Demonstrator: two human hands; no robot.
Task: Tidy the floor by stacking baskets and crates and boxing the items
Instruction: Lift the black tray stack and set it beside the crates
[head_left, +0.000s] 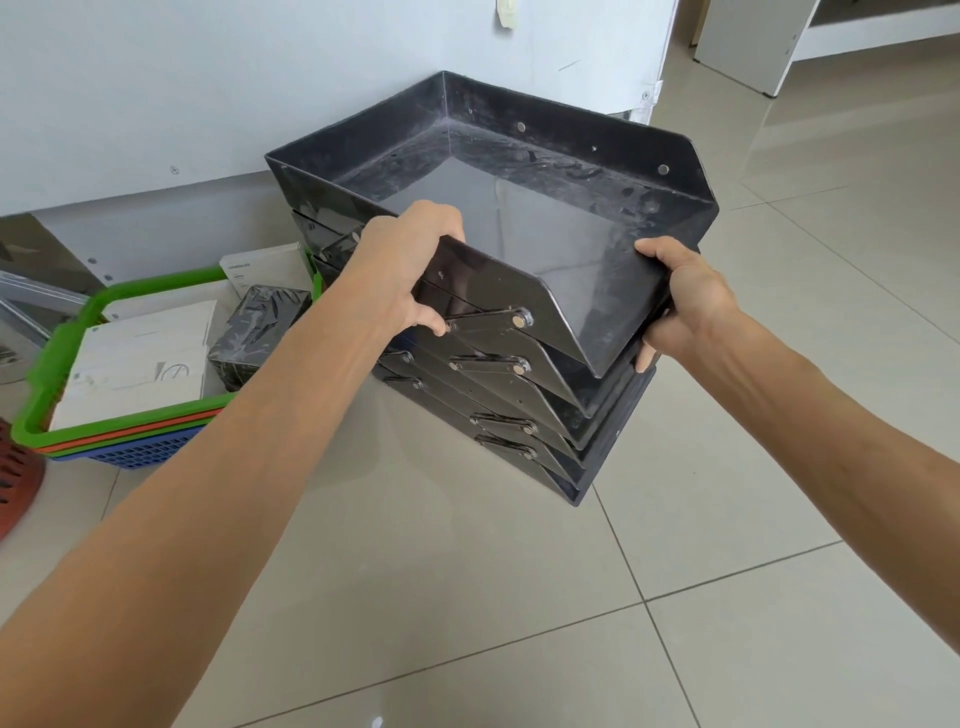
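A stack of several black plastic crates (524, 410) stands on the tiled floor by the white wall. The top black crate (519, 208) is empty and sits a little askew on the stack. My left hand (410, 265) grips its near-left wall, fingers curled over the rim. My right hand (680, 301) grips its near-right corner, thumb on top and fingers underneath. To the left stands a stack of baskets with a green basket (62, 353) on top, holding white boxes (140, 358) and a black wrapped box (254, 327).
Blue and orange baskets (135, 452) lie nested under the green one. A red basket (15, 478) pokes in at the left edge. White furniture (753, 47) stands at the far right. Bare tiles spread in front and to the right.
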